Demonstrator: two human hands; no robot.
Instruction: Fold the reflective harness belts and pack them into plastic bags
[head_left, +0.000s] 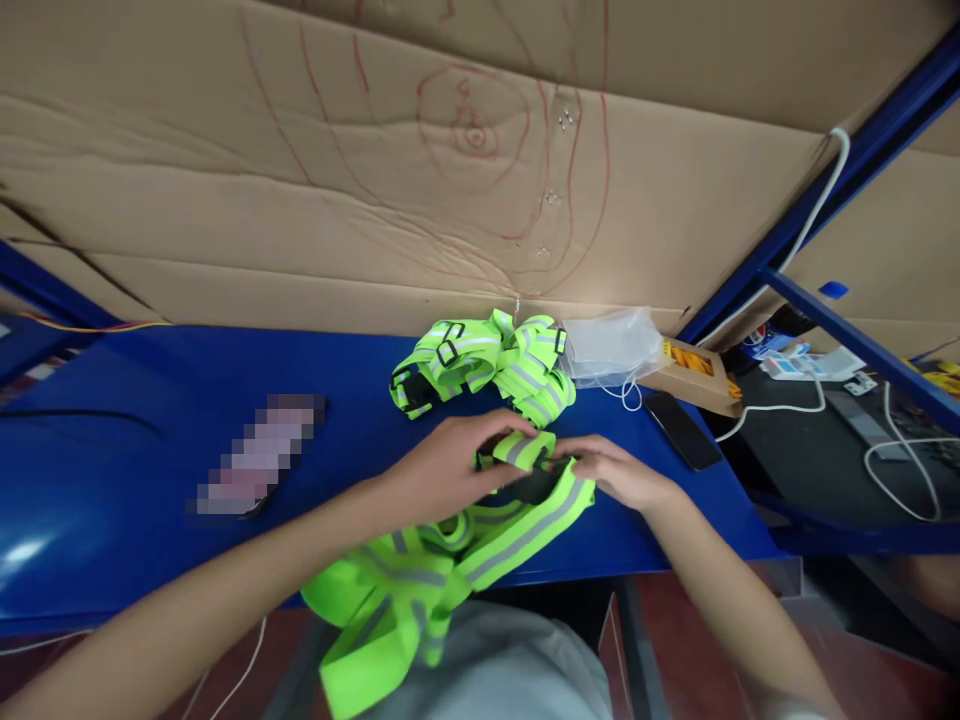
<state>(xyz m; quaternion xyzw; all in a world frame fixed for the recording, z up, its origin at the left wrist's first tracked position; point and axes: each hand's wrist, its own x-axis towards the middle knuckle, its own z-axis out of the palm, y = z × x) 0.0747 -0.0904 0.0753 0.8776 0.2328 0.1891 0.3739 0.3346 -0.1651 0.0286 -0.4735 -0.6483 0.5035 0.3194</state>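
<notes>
Both my hands are at a neon-yellow reflective strap harness [525,530] with grey stripes, which hangs over the table's front edge toward my lap. My left hand [469,450] grips a folded end of the strap, its fingers curled round it. From the right, my right hand [615,470] pinches the strap beside a black part [536,485], probably a buckle, partly hidden by the fingers. Just beyond my hands lies a bundle of similar reflective straps [487,360] with black buckles.
The blue table [135,420] carries a blurred-out flat device [259,455] at left and a dark phone [682,430] at right. Behind the phone are a clear plastic bag [615,345] and an open cardboard box [701,375] with yellow items. A cardboard wall [337,240] stands behind.
</notes>
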